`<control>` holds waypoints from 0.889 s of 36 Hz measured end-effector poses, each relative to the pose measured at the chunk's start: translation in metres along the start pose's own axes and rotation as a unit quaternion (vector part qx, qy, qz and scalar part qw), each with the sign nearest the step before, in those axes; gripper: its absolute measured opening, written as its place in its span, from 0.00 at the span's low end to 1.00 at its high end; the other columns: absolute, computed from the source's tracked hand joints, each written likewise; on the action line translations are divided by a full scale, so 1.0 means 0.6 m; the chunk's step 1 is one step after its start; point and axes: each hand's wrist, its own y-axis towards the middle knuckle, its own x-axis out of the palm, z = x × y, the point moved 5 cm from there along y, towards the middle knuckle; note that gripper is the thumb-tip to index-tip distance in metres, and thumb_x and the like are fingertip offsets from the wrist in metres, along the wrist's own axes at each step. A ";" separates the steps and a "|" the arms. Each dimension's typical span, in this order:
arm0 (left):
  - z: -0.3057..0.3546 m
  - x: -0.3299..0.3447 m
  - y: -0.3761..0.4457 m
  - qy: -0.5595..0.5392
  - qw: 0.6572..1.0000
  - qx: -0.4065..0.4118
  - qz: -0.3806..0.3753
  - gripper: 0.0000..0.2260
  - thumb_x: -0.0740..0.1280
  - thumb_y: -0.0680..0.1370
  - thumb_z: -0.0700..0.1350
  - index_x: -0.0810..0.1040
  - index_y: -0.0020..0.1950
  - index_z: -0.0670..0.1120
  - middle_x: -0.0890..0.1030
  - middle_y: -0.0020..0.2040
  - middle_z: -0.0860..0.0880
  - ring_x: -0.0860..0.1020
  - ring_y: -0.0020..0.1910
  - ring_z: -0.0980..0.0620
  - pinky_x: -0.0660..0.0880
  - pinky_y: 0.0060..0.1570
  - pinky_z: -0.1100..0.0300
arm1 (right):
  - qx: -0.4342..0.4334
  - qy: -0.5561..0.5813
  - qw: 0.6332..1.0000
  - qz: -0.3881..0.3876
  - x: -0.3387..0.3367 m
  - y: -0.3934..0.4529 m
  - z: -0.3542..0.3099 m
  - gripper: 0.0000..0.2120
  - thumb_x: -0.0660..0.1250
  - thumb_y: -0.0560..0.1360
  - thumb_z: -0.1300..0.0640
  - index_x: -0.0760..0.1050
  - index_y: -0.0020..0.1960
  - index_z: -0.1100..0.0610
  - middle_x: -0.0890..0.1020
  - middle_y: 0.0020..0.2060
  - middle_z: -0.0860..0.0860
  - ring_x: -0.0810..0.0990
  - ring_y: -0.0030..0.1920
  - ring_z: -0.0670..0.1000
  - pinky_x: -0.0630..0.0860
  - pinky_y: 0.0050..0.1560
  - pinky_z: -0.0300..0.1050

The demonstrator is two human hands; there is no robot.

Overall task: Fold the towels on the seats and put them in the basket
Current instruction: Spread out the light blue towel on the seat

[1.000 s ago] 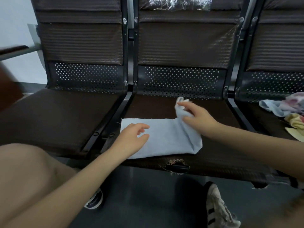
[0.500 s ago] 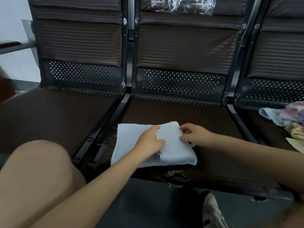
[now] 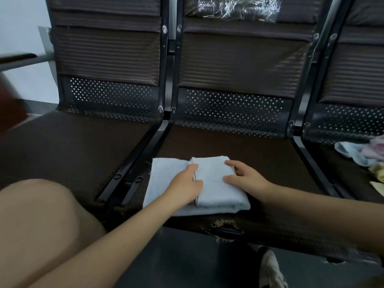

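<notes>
Pale blue towel (image 3: 216, 183), half folded, near edge of the middle seat (image 3: 259, 154). Left hand (image 3: 185, 183) flat at the fold, grasping nothing; right hand (image 3: 243, 175) released, fingers spread on top. More towels (image 3: 361, 152), possibly three, heaped on the right seat.

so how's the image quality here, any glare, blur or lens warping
Head view: dim, even light; glare only on the plastic wrap atop the middle seat back. Wide-angle warping splays the seat frames outward. The light blue towel and both hands, left hand and right hand, are fairly sharp; the far left edge smears into blur.
</notes>
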 end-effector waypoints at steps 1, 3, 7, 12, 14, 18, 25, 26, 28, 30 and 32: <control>-0.003 0.000 -0.004 -0.008 1.000 0.005 0.002 0.24 0.60 0.80 0.45 0.60 0.77 0.51 0.79 0.54 0.44 0.78 0.51 0.48 0.72 0.47 0.58 | 0.001 -0.002 1.000 -0.005 0.000 0.000 0.001 0.28 0.70 0.75 0.55 0.65 0.72 0.48 0.74 0.57 0.47 0.76 0.50 0.42 0.74 0.43 0.32; -0.008 -0.003 -0.013 -0.022 1.000 0.015 0.006 0.24 0.61 0.80 0.44 0.62 0.76 0.51 0.77 0.41 0.49 0.76 0.40 0.52 0.74 0.44 0.54 | 0.006 -0.011 1.000 -0.018 -0.001 0.001 0.002 0.29 0.71 0.74 0.55 0.65 0.72 0.48 0.73 0.61 0.49 0.76 0.54 0.45 0.74 0.49 0.36; -0.012 -0.013 -0.018 0.023 0.999 0.040 0.025 0.22 0.62 0.79 0.44 0.66 0.74 0.50 0.79 0.43 0.49 0.77 0.40 0.52 0.74 0.44 0.56 | 0.014 -0.010 1.000 -0.022 -0.012 -0.001 -0.001 0.28 0.72 0.73 0.59 0.67 0.71 0.51 0.74 0.62 0.51 0.76 0.58 0.49 0.75 0.54 0.41; -0.010 -0.010 -0.017 0.025 0.998 0.048 0.016 0.18 0.62 0.79 0.46 0.72 0.70 0.51 0.79 0.50 0.50 0.77 0.46 0.53 0.74 0.45 0.59 | -0.002 -0.001 1.000 0.030 -0.044 -0.008 -0.028 0.24 0.69 0.74 0.62 0.72 0.68 0.53 0.76 0.62 0.52 0.77 0.57 0.50 0.75 0.53 0.41; -0.004 -0.004 -0.015 0.004 0.999 0.053 0.007 0.17 0.62 0.79 0.47 0.73 0.68 0.52 0.77 0.54 0.51 0.76 0.49 0.54 0.71 0.44 0.63 | -0.015 -0.003 0.999 0.048 -0.058 -0.014 -0.047 0.23 0.68 0.74 0.62 0.73 0.67 0.52 0.76 0.62 0.51 0.77 0.58 0.50 0.75 0.54 0.42; 0.002 -0.003 -0.009 -0.095 0.995 0.031 0.027 0.15 0.61 0.80 0.47 0.74 0.67 0.53 0.77 0.55 0.48 0.77 0.47 0.49 0.77 0.52 0.53 | -0.072 -0.068 0.993 0.067 -0.065 -0.029 -0.100 0.23 0.67 0.74 0.61 0.72 0.68 0.49 0.76 0.59 0.45 0.77 0.51 0.42 0.74 0.46 0.34; -0.014 -0.032 0.004 -0.248 0.960 -0.080 0.099 0.15 0.53 0.83 0.51 0.74 0.64 0.48 0.78 0.59 0.46 0.77 0.49 0.52 0.73 0.46 0.59 | -0.070 0.135 0.976 -0.157 0.005 -0.048 -0.161 0.22 0.63 0.79 0.61 0.65 0.71 0.50 0.81 0.56 0.59 0.82 0.52 0.58 0.78 0.47 0.50; -0.019 -0.035 0.006 -0.237 0.961 -0.105 0.097 0.17 0.54 0.83 0.52 0.72 0.68 0.47 0.76 0.64 0.44 0.76 0.57 0.49 0.72 0.53 0.57 | -0.071 0.123 0.978 -0.155 0.009 -0.046 -0.163 0.22 0.63 0.79 0.60 0.66 0.71 0.51 0.81 0.56 0.59 0.83 0.53 0.58 0.79 0.48 0.50; -0.024 -0.034 0.008 -0.199 0.970 -0.114 0.078 0.22 0.57 0.82 0.53 0.64 0.76 0.49 0.69 0.71 0.44 0.70 0.67 0.45 0.66 0.59 0.56 | -0.067 0.070 0.988 -0.119 0.011 -0.036 -0.159 0.21 0.63 0.79 0.59 0.67 0.71 0.54 0.81 0.56 0.58 0.83 0.53 0.55 0.80 0.51 0.50; -0.019 -0.033 0.005 -0.148 0.984 -0.079 0.055 0.25 0.60 0.81 0.49 0.59 0.78 0.51 0.66 0.73 0.44 0.69 0.68 0.45 0.65 0.58 0.59 | -0.046 0.002 0.996 -0.077 0.009 -0.023 -0.144 0.21 0.64 0.79 0.59 0.68 0.71 0.55 0.81 0.54 0.56 0.82 0.51 0.53 0.80 0.50 0.48; -0.018 -0.034 0.003 -0.111 0.991 -0.051 0.050 0.25 0.61 0.81 0.46 0.59 0.77 0.53 0.67 0.73 0.45 0.70 0.67 0.46 0.64 0.54 0.62 | -0.016 -0.054 0.997 -0.047 0.008 -0.012 -0.120 0.21 0.65 0.78 0.59 0.69 0.70 0.56 0.80 0.53 0.54 0.81 0.50 0.50 0.80 0.45 0.43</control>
